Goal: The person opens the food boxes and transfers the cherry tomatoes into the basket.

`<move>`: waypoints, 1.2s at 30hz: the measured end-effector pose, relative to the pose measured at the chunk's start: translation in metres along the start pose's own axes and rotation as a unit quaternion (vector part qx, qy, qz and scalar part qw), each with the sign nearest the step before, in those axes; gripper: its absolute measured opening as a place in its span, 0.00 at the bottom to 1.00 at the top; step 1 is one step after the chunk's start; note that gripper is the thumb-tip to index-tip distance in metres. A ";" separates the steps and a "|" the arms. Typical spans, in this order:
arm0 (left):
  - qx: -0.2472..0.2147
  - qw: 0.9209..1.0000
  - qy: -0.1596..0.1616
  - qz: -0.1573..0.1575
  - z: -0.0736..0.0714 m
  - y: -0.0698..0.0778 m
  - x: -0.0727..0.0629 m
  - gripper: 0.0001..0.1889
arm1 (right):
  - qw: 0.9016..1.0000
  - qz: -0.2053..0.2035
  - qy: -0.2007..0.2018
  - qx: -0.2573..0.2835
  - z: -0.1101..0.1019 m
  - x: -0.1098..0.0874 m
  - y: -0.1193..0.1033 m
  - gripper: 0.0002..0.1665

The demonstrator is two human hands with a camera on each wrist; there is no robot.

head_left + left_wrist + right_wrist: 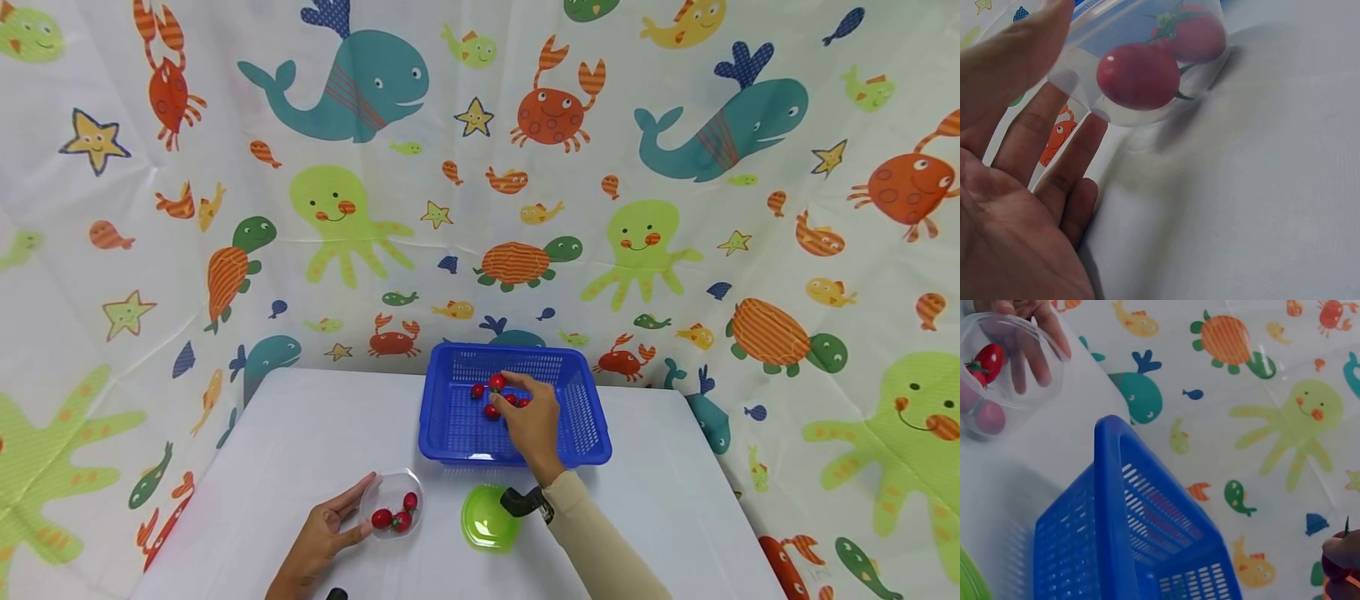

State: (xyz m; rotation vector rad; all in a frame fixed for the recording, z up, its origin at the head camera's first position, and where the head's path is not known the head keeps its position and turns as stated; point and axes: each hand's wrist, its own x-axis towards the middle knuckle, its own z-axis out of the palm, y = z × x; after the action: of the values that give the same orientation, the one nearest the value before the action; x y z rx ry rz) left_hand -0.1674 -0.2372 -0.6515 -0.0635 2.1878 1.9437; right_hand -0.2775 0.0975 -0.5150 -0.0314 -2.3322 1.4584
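Observation:
My right hand (534, 421) pinches a red cherry tomato (497, 382) between thumb and fingertips, above the blue plastic basket (438, 446). In the right wrist view, that tomato (1335, 562) shows a green stem at the right edge. Several more cherry tomatoes (492, 412) lie in the basket beneath the hand. On the table, my left hand (324, 531) holds the left side of a clear plastic container (408, 479), thumb in front and fingers behind. Cherry tomatoes (1138, 76) with green stems rest inside the container, visible through its wall.
A light green lid (489, 521) lies on the white table (300, 417) between the container and the right forearm. Behind the basket, a curtain (465, 317) printed with sea animals encloses the back and sides.

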 end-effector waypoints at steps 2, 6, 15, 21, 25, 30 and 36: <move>0.001 1.000 0.001 0.001 0.000 0.000 0.000 0.36 | 1.000 0.005 -0.004 0.000 0.000 0.003 0.002 0.23; -0.001 1.000 0.002 -0.002 0.000 -0.001 0.000 0.36 | 1.000 0.013 -0.012 0.012 -0.001 0.008 0.005 0.22; 0.001 1.000 0.002 -0.006 0.001 -0.001 0.000 0.36 | 0.999 0.023 -0.022 0.013 -0.002 0.021 0.013 0.22; -0.006 1.000 0.003 -0.008 0.000 0.000 0.001 0.36 | 0.999 0.033 -0.030 0.002 -0.003 0.031 0.016 0.21; -0.009 1.000 0.002 -0.004 0.000 0.000 0.000 0.37 | 0.998 0.049 -0.044 -0.012 -0.004 0.036 0.017 0.21; -0.003 1.000 -0.001 0.000 0.000 0.001 -0.001 0.36 | 0.997 0.055 -0.057 -0.022 -0.004 0.041 0.019 0.21; -0.008 1.000 -0.002 -0.004 0.001 0.002 -0.002 0.36 | 0.996 0.039 -0.070 -0.043 -0.002 0.046 0.025 0.21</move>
State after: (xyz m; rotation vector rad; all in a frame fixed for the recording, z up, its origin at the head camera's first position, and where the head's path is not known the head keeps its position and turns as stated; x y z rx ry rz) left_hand -0.1661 -0.2363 -0.6491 -0.0717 2.1670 1.9551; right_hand -0.3240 0.1209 -0.5213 -0.0453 -2.5329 1.4382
